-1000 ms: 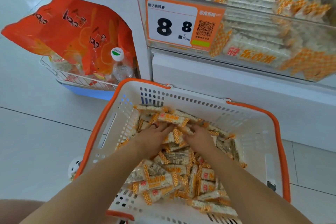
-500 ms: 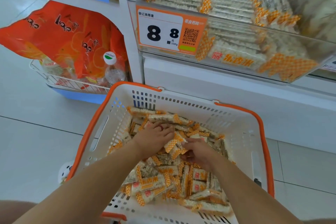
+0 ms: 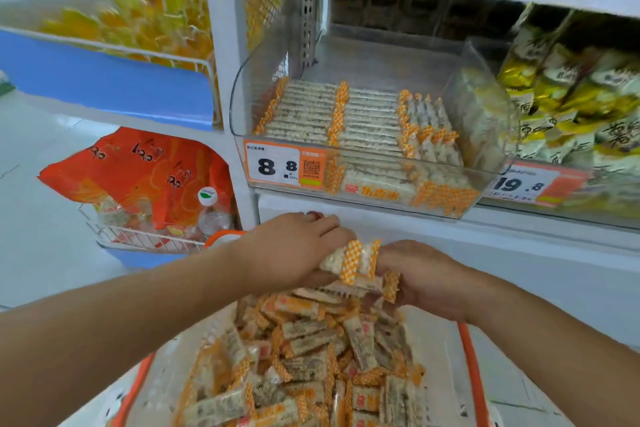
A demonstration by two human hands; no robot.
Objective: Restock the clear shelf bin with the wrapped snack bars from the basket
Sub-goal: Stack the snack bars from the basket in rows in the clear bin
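Observation:
Between my left hand [image 3: 294, 250] and my right hand [image 3: 422, 277] I hold a bundle of wrapped snack bars [image 3: 353, 263], white with orange checked ends, raised above the basket. The white basket with an orange rim [image 3: 472, 367] lies below, holding several loose bars [image 3: 311, 364]. The clear shelf bin [image 3: 479, 121] stands just above and beyond my hands. Neat rows of the same bars [image 3: 346, 118] fill its front part; its back part is bare.
An orange price tag reading 8.8 [image 3: 285, 166] is on the bin's front. Yellow snack bags [image 3: 571, 97] fill the shelf at right. At the left, a wire basket [image 3: 145, 239] holds an orange bag [image 3: 138, 177] and a bottle [image 3: 211, 211].
Both hands gathered a bundle of bars in the basket and lifted it up toward the shelf bin. My view has tilted upward, showing more of the shelf.

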